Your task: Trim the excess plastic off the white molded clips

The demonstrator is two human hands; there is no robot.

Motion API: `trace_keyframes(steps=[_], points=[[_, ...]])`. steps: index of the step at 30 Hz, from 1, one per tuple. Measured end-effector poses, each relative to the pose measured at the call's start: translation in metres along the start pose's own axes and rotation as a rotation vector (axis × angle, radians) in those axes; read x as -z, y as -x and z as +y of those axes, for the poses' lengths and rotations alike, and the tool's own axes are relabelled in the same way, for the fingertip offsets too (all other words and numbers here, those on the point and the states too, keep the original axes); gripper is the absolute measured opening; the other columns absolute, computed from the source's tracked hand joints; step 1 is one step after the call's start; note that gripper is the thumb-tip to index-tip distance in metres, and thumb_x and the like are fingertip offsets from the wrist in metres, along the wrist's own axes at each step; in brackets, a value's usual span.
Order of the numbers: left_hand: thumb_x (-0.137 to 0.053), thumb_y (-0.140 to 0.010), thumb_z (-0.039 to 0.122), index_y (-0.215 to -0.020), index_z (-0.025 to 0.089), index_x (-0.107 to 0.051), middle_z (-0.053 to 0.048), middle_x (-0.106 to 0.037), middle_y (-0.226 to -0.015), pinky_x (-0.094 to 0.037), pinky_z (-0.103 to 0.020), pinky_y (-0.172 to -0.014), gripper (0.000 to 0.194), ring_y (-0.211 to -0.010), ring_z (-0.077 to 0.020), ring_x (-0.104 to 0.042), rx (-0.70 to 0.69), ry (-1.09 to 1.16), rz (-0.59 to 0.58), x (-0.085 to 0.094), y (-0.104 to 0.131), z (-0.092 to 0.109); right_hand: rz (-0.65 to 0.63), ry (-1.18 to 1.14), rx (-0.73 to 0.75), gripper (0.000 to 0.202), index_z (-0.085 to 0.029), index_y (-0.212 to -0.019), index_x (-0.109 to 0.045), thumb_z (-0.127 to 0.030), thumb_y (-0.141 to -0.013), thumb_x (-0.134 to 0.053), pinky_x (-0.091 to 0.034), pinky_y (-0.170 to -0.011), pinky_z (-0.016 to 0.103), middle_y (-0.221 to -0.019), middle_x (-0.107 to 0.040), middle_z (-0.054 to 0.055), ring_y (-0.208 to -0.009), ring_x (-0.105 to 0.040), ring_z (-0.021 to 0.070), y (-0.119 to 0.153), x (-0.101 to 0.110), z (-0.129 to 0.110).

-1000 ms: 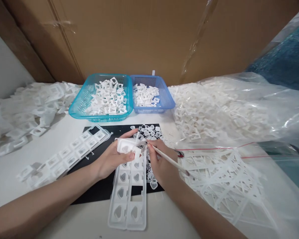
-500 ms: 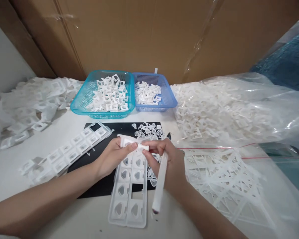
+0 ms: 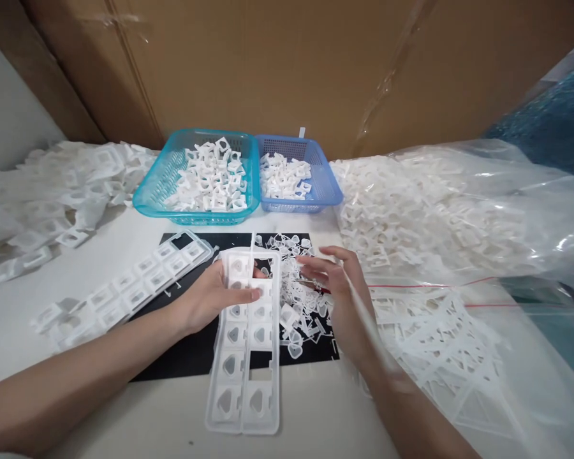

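Note:
My left hand (image 3: pixel 208 296) is closed on a long white plastic tray (image 3: pixel 243 363) with two rows of small compartments, its thumb on the face and fingers behind. Most compartments show heart-like or rounded triangular cut-outs; one near the top right and one lower down on the right are open frames. To the right, my right hand (image 3: pixel 347 299) is apart from the tray, fingers partly bent, with a slim white pen-like tool (image 3: pixel 366 312), blurred by motion, lying in it. Below its fingers small clear and white plastic pieces (image 3: pixel 301 287) lie heaped on a black mat (image 3: pixel 182 357).
A similar white tray (image 3: pixel 134 287) lies slanted at left. Behind stand a teal basket (image 3: pixel 148 197) and a blue basket (image 3: pixel 332 185) of white parts. White parts pile up at left (image 3: pixel 67 191); a clear bag (image 3: pixel 435 210) and plastic sprues (image 3: pixel 440 357) lie at right.
My right hand has let go of the tray's upper end and moved right. The tool has swung outward. My left hand keeps the tray, whose top now shows; a white piece appears on the heap.

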State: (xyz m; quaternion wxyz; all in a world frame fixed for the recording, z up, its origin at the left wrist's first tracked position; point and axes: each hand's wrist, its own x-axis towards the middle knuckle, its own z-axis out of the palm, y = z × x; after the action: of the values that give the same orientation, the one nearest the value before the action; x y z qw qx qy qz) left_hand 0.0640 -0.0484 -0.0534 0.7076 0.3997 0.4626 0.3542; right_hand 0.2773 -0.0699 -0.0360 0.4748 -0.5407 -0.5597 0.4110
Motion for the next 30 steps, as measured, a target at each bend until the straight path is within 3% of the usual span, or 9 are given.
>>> trace_keyframes(steps=[1,3,6,12,23,30], points=[[-0.085,-0.065,0.022,-0.086,0.017,-0.069,0.002,-0.071,-0.076,-0.049,-0.022,-0.065,0.027,-0.068,-0.0134,-0.065,-0.003,0.002,0.013,0.000,0.001,-0.001,-0.023,-0.018,0.010,0.038,-0.026,-0.114,-0.058,-0.051,-0.098,-0.034,-0.053,-0.081,0.036,-0.093,-0.072,0.004,-0.087,-0.067,0.0187,0.003,0.000,-0.001],[-0.083,-0.067,0.023,-0.086,0.017,-0.069,0.001,-0.071,-0.076,-0.051,-0.024,-0.065,0.024,-0.069,-0.0150,-0.066,0.008,0.032,0.039,-0.001,0.003,-0.002,-0.079,0.013,0.061,0.042,-0.025,-0.113,-0.064,-0.048,-0.099,-0.032,-0.052,-0.073,0.032,-0.081,-0.068,0.003,-0.076,-0.064,0.0166,0.008,0.000,-0.004],[-0.081,-0.070,0.024,-0.087,0.017,-0.068,0.000,-0.073,-0.077,-0.053,-0.025,-0.066,0.022,-0.069,-0.0168,-0.068,0.008,0.069,0.053,-0.005,0.006,-0.002,-0.133,0.080,0.165,0.028,-0.024,-0.101,-0.069,-0.035,-0.097,-0.044,-0.050,-0.066,0.029,-0.083,-0.067,0.003,-0.075,-0.062,0.0156,0.016,-0.005,-0.004],[-0.082,-0.070,0.024,-0.088,0.016,-0.069,0.000,-0.073,-0.077,-0.054,-0.023,-0.065,0.024,-0.068,-0.0151,-0.068,0.023,0.085,0.131,-0.010,0.009,0.000,-0.100,0.204,0.302,0.009,-0.022,-0.087,-0.060,-0.020,-0.091,-0.052,-0.043,-0.054,0.022,-0.067,-0.060,-0.004,-0.058,-0.057,0.0099,0.021,-0.015,-0.002],[-0.081,-0.070,0.025,-0.086,0.016,-0.070,0.001,-0.073,-0.074,-0.054,-0.023,-0.063,0.021,-0.066,-0.0140,-0.067,0.011,0.063,0.141,-0.011,0.010,-0.001,-0.110,0.330,0.415,0.011,-0.021,-0.087,-0.056,-0.015,-0.091,-0.047,-0.044,-0.056,0.025,-0.069,-0.060,0.001,-0.064,-0.059,0.0142,0.022,-0.022,-0.003],[-0.083,-0.068,0.025,-0.081,0.016,-0.072,0.000,-0.073,-0.071,-0.053,-0.021,-0.061,0.019,-0.064,-0.0134,-0.067,0.030,0.115,0.004,-0.006,0.009,-0.006,-0.074,0.457,0.571,0.016,-0.021,-0.090,-0.053,-0.007,-0.089,-0.046,-0.047,-0.060,0.027,-0.074,-0.059,0.003,-0.068,-0.057,0.0163,0.019,-0.026,0.006]])
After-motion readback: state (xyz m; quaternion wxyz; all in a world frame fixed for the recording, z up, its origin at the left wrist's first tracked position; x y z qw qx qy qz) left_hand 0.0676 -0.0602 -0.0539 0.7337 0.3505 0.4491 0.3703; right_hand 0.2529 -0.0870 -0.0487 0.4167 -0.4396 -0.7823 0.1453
